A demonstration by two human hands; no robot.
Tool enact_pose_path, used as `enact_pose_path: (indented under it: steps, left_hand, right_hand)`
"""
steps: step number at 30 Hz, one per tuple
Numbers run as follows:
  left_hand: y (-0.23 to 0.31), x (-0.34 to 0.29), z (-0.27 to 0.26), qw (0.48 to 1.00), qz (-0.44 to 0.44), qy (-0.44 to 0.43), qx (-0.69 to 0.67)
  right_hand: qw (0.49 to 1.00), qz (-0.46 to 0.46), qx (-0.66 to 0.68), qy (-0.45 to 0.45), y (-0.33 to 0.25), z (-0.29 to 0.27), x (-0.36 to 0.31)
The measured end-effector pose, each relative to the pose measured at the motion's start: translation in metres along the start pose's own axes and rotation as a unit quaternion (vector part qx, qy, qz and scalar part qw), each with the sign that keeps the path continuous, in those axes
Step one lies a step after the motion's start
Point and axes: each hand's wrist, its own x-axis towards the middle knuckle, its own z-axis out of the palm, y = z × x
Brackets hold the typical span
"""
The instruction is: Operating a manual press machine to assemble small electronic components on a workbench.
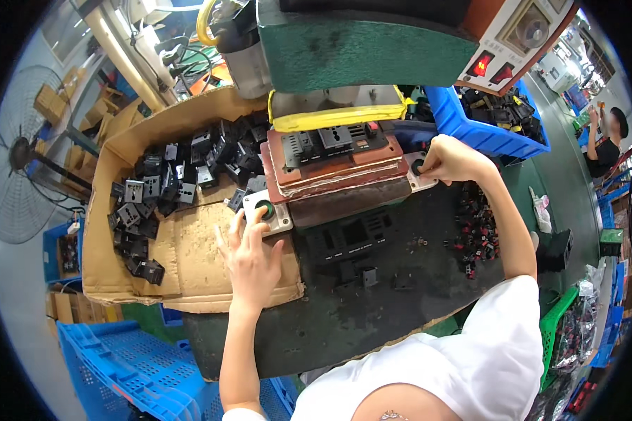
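My left hand [251, 263] reaches to a green push button [265, 208] in a white housing, with a finger on the button and the fingers apart. My right hand [458, 160] is curled, fingertips down on a second, dark push button [418, 167] to the right. Between the two buttons, a black faceplate [330, 145] with sockets and a red switch lies on a brown block fixture [344, 179]. Just above it is a press head [340, 105] edged with yellow tape. A second black faceplate [351, 235] lies on the dark table in front.
A cut-open cardboard box [189, 277] at left holds many black sockets [168, 182]. Small red and black switches [476, 231] are piled at right. A blue bin [463, 126] of black parts stands behind. A blue crate [133, 365] sits lower left; another person [606, 144] is far right.
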Motion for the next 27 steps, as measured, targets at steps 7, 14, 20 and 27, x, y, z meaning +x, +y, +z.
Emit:
enact_pose_path:
  steps: [7, 14, 20, 27]
  left_hand:
    - [0.001, 0.002, -0.001, 1.000, 0.000, 0.005, -0.005]
    - [-0.008, -0.002, -0.013, 0.996, 0.048, 0.056, -0.042]
    - [-0.005, -0.001, -0.021, 0.981, 0.054, 0.172, -0.068]
    - [-0.002, -0.004, -0.023, 0.979, 0.053, 0.185, -0.073]
  right_hand:
    - [1.000, -0.006, -0.008, -0.018, -0.002, -0.003, 0.002]
    - [1.000, -0.005, 0.011, -0.012, 0.001, 0.002, 0.002]
    - [0.999, 0.020, -0.031, 0.014, -0.009, 0.006, -0.008]
    - [0.967, -0.160, -0.029, 0.196, -0.081, 0.015, -0.010]
